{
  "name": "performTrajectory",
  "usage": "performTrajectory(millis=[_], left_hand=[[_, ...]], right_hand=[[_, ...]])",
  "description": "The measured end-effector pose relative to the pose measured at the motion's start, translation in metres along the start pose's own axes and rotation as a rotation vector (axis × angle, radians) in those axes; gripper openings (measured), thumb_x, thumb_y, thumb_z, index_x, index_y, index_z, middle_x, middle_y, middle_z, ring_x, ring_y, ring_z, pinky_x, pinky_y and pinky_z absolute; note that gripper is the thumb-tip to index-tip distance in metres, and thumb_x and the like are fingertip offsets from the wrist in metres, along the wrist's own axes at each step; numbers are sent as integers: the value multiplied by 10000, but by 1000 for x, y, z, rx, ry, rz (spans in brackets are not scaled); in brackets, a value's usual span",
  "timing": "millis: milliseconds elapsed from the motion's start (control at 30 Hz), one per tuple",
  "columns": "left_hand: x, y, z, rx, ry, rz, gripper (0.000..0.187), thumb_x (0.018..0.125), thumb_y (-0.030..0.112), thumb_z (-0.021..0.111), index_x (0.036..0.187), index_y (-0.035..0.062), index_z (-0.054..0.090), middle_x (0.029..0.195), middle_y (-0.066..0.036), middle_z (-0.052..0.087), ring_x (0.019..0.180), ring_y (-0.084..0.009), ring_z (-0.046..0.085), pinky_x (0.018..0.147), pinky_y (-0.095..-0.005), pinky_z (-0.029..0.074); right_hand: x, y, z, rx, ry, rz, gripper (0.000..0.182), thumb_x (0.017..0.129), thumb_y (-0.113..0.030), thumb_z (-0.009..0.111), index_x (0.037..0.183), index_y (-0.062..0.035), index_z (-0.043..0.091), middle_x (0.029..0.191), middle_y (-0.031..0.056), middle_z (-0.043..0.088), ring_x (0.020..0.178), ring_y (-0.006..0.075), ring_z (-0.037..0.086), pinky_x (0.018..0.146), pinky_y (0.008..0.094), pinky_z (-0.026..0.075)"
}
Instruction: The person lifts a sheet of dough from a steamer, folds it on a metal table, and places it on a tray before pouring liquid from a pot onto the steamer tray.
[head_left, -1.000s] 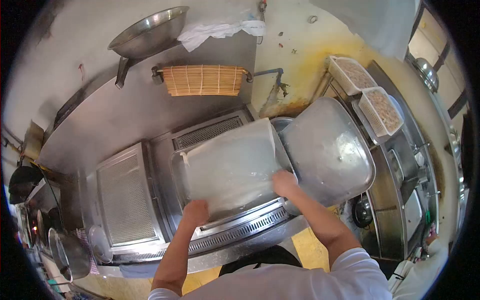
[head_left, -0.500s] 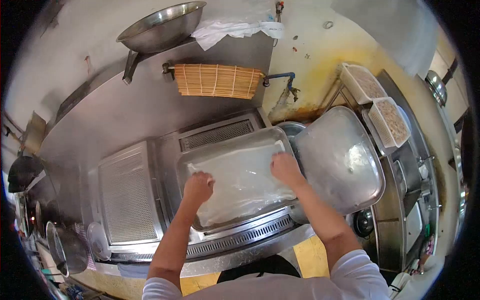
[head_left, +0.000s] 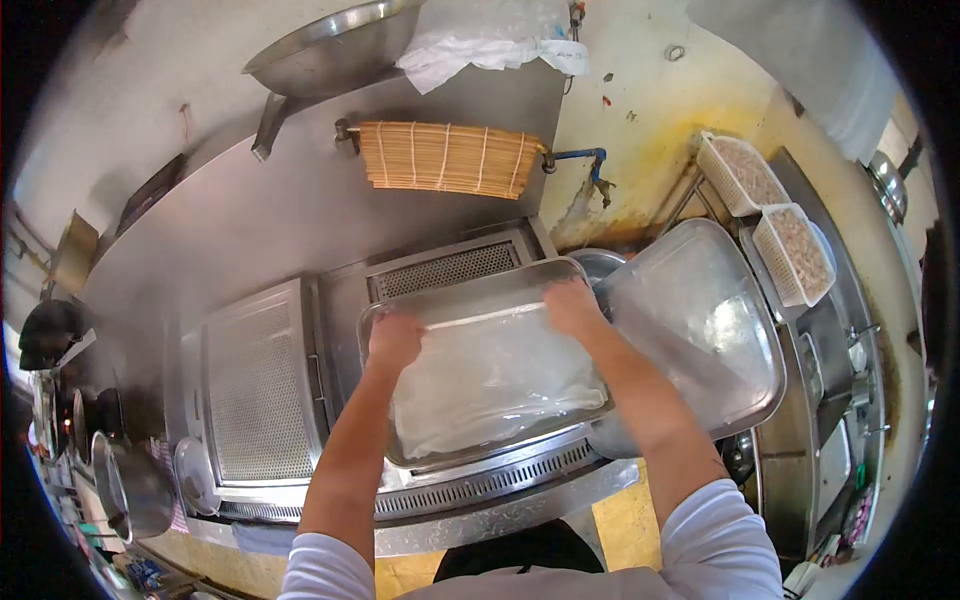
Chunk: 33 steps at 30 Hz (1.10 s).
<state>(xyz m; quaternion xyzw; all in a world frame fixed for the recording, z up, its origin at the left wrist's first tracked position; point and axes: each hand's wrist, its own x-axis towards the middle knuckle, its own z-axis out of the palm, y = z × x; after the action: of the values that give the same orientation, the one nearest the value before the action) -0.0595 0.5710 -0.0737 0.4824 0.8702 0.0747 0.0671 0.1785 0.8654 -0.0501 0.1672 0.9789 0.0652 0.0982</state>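
A shallow metal tray (head_left: 480, 280) holds a thin, wet, translucent white sheet (head_left: 490, 375), wrinkled along its near side. The sheet's far edge forms a straight, thicker white band between my hands. My left hand (head_left: 397, 340) is closed at the left end of that edge, inside the tray. At the right end, my right hand (head_left: 573, 306) is closed on the edge too. Both sets of fingertips are partly hidden. Overlapping the tray's right side is a second metal tray (head_left: 690, 320).
Perforated metal panels (head_left: 260, 385) are set into the counter at left and behind the tray. A bamboo mat (head_left: 448, 158) hangs on the pipe along the back wall. White baskets (head_left: 795, 255) of pale food stand at right. A large metal bowl (head_left: 335, 50) sits above.
My hands have moved away from my body to the far edge of the sheet and closed there. That edge now lies farther from the tray's back wall. The camera view has shifted slightly.
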Motion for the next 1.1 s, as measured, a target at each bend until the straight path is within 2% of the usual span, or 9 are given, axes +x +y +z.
performTrajectory(millis=[167, 333, 433, 533, 633, 667, 800, 900, 1100], left_hand=[[-36, -2, -33, 35, 30, -86, 163, 915, 247, 696, 956, 125, 795, 1025, -139, 748, 1046, -344, 694, 1020, -525, 448], [-99, 2, -80, -184, 309, -116, 96, 925, 161, 714, 949, 87, 771, 1032, -127, 738, 1036, -355, 682, 915, -493, 504], [-134, 14, -109, -464, 575, -124, 90, 941, 121, 731, 966, 39, 755, 962, -138, 743, 927, -307, 711, 824, -415, 543], [-159, 25, -150, -818, 598, -206, 160, 988, 144, 717, 974, -14, 737, 892, -114, 741, 835, -210, 684, 786, -346, 537], [-191, 60, -218, -802, 709, -255, 188, 1023, 143, 685, 986, -39, 720, 852, -63, 720, 804, -127, 617, 771, -318, 521], [-199, 66, -232, -760, 803, -201, 283, 1050, 202, 665, 948, -61, 693, 774, -47, 646, 751, -145, 533, 688, -341, 479], [-230, 84, -300, -1036, 831, -195, 272, 1066, 215, 651, 1014, -45, 715, 846, -9, 685, 794, -99, 579, 727, -303, 510], [-239, 54, -324, -1040, 937, -154, 275, 1069, 220, 650, 1018, -41, 719, 846, -2, 683, 780, -90, 576, 700, -288, 498], [-311, 21, -380, -1046, 1173, -41, 227, 1082, 184, 620, 1046, -19, 714, 789, 6, 641, 661, -73, 559, 599, -258, 471]], right_hand=[[-46, 11, -31, -64, 147, 123, 196, 896, -142, 618, 987, -91, 784, 1069, 119, 741, 1075, 300, 699, 973, 452, 487], [-109, 32, -71, 133, 423, 198, 187, 892, -100, 628, 988, -59, 783, 1058, 148, 750, 1048, 317, 709, 951, 454, 512], [-152, 35, -122, 676, 596, 179, 213, 908, -35, 633, 1062, -42, 779, 1021, 159, 771, 972, 264, 733, 888, 393, 544], [-169, 48, -152, 1071, 717, 119, 238, 936, -1, 637, 1127, -48, 770, 962, 120, 783, 891, 174, 716, 832, 312, 542], [-194, 56, -214, 1294, 731, 43, 194, 967, -19, 636, 1112, -27, 766, 922, 62, 763, 877, 127, 673, 840, 277, 520], [-193, 61, -224, 1338, 791, -22, 203, 949, 7, 620, 1098, -2, 758, 909, 52, 745, 880, 132, 663, 848, 285, 516], [-209, 62, -293, 1798, 667, -249, 238, 898, -7, 649, 1107, 35, 754, 908, 77, 734, 896, 121, 625, 862, 289, 500], [-225, 52, -345, 1616, 696, -198, 242, 932, 16, 607, 1129, 37, 746, 973, 87, 739, 902, 162, 675, 877, 310, 532], [-271, -51, -435, 1106, 959, -153, 238, 945, -36, 644, 1132, 78, 739, 878, 54, 731, 822, 120, 650, 769, 276, 517]])
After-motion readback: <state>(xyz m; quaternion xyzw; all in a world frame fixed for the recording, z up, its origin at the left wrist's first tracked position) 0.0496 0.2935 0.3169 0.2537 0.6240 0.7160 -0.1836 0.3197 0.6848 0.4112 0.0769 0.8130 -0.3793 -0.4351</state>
